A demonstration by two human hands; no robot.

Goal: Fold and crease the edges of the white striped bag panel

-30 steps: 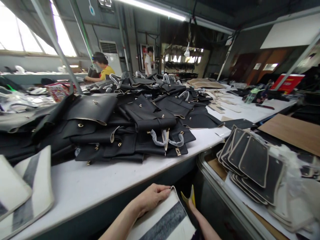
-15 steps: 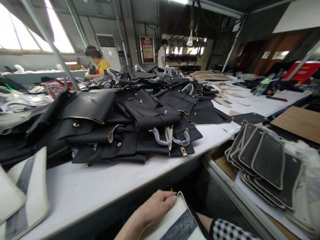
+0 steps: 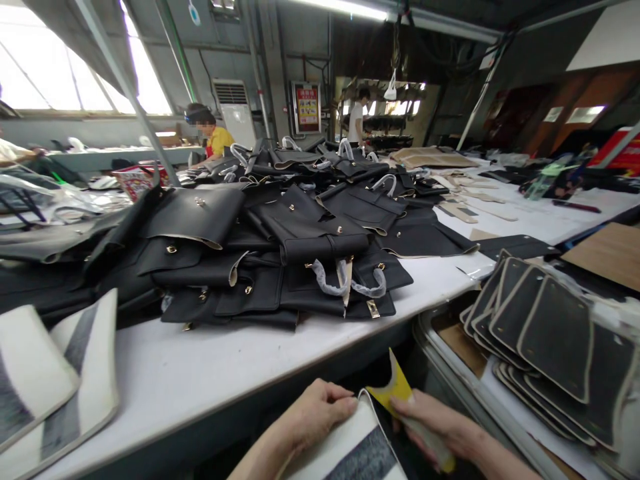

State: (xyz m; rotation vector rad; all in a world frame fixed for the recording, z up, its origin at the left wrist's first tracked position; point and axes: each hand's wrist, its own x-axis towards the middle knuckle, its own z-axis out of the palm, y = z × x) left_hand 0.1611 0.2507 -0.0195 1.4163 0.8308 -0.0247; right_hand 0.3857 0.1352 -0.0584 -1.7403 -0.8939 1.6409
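Note:
At the bottom centre my left hand is closed on the upper edge of a white panel with a dark grey stripe and a dark far side. Just to the right, my right hand is wrapped around a yellow hand tool with a curved notch and a pointed tip. The notched end is beside the panel's top corner; whether it touches cannot be told. Similar white striped panels lie on the table at the left.
Black leather bag pieces with metal clasps are heaped on the white table. At the right, dark pale-edged panels stack on a bin. A person in yellow and another in white are farther back.
My right hand has come up from behind the panel into view with the yellow tool, whose tip barely showed before. My left hand keeps its grip. The camera view has shifted slightly.

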